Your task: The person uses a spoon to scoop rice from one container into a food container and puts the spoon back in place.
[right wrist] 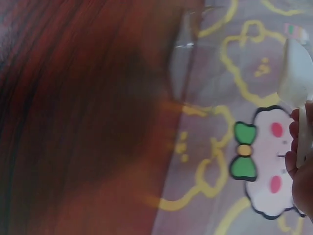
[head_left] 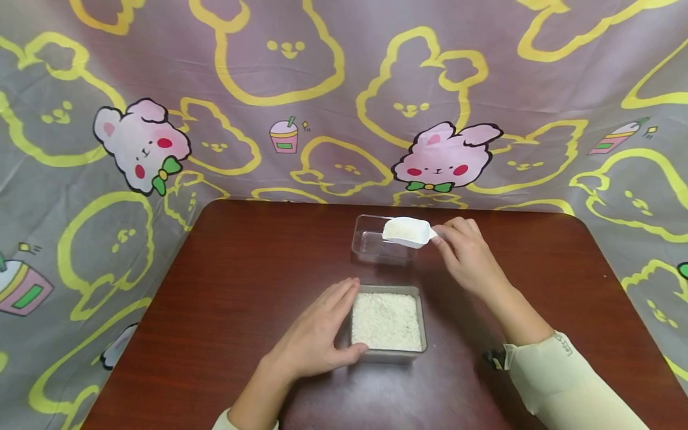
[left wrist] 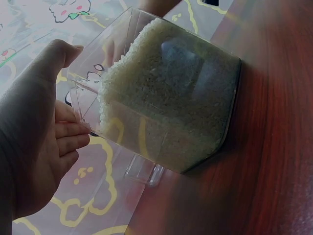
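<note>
In the head view, a deep clear square container (head_left: 423, 322) filled with white rice (head_left: 387, 322) stands on the table. My left hand (head_left: 322, 331) holds its left side, fingers by the far corner and thumb at the near one; the left wrist view shows this hand (left wrist: 44, 127) at the container's rim. Beyond it stands a smaller clear rectangular box (head_left: 371, 254). My right hand (head_left: 473, 257) grips the handle of a white scoop (head_left: 416, 237), which is over the right part of that box with rice in its bowl. In the right wrist view, the scoop (right wrist: 296, 73) appears at the right edge.
A dark reddish-brown wooden table (head_left: 236, 286) lies beneath everything. Behind it and at both sides hangs a cloth (head_left: 333, 71) printed with yellow outlines, rabbits and cups. A dark object (head_left: 494, 359) shows at the right sleeve's cuff.
</note>
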The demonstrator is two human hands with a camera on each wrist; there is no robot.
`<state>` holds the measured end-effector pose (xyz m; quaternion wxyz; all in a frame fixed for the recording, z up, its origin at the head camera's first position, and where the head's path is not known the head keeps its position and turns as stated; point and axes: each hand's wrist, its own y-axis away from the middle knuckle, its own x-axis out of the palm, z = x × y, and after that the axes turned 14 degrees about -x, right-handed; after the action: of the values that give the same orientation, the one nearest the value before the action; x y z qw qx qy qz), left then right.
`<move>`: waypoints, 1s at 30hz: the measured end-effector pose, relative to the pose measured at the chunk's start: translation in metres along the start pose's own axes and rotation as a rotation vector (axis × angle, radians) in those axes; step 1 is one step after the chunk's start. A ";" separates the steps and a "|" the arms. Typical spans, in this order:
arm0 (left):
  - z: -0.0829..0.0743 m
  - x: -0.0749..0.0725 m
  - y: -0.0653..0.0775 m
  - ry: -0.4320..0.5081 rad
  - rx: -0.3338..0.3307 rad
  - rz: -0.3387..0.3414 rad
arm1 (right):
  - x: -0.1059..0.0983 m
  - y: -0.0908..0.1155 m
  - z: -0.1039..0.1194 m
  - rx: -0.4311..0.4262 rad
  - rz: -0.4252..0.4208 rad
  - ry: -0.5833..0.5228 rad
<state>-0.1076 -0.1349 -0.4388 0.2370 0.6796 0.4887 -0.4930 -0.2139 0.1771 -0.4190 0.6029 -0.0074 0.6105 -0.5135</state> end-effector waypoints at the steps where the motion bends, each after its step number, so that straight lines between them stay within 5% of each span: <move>1: 0.000 0.000 0.000 0.000 0.000 0.001 | 0.005 -0.001 -0.004 0.007 0.007 0.004; 7: -0.002 0.002 0.002 -0.010 0.001 0.005 | 0.033 -0.005 -0.026 -0.021 0.082 0.048; 15: -0.002 0.002 0.001 -0.017 0.018 -0.014 | 0.057 -0.017 -0.035 -0.178 0.155 0.131; 30: 0.001 0.001 0.001 -0.004 0.012 -0.024 | 0.062 -0.049 -0.024 -0.385 0.363 0.382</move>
<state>-0.1073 -0.1358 -0.4402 0.2279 0.6742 0.4935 -0.5000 -0.2786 0.1302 -0.4390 0.5467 0.0843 0.7899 -0.2647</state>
